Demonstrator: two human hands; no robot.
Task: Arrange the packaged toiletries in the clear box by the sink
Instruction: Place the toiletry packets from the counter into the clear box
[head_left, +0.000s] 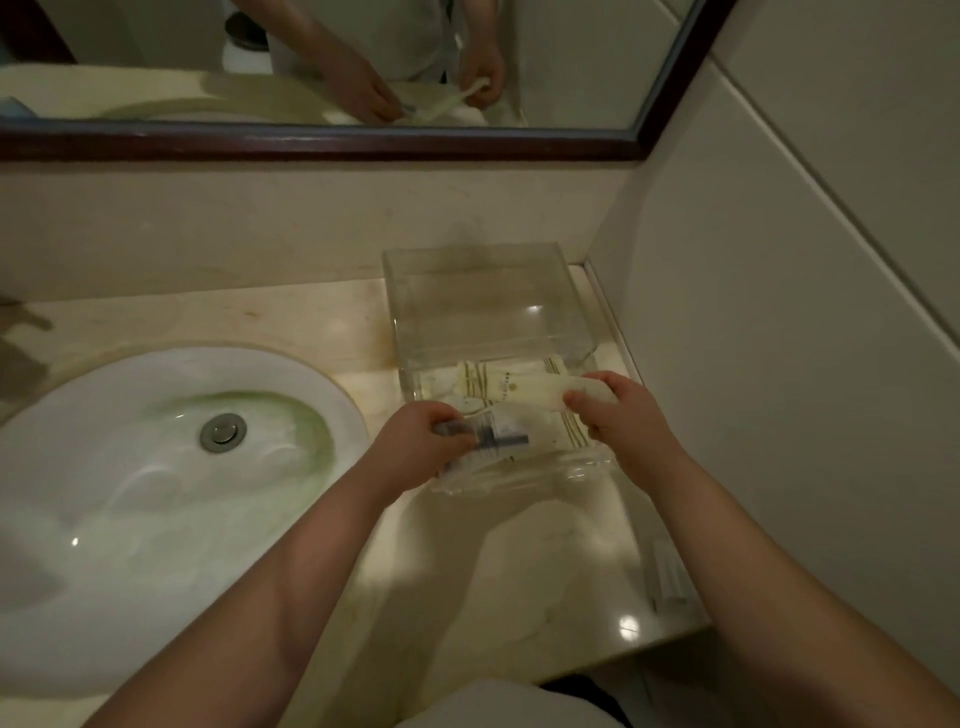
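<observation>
Each grip is holding one packet by its end: the left hand (418, 441) a clear packet (506, 434) with a dark item inside, the right hand (621, 410) a cream packet (519, 389), seemingly laying them flat, side by side, in the near end of the clear box (470, 270) beside the sink (130, 467).

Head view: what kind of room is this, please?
Probably a hotel bathroom: a white sink set in a stone counter, a framed mirror above it, and packaged toiletries in a clear box.
</observation>
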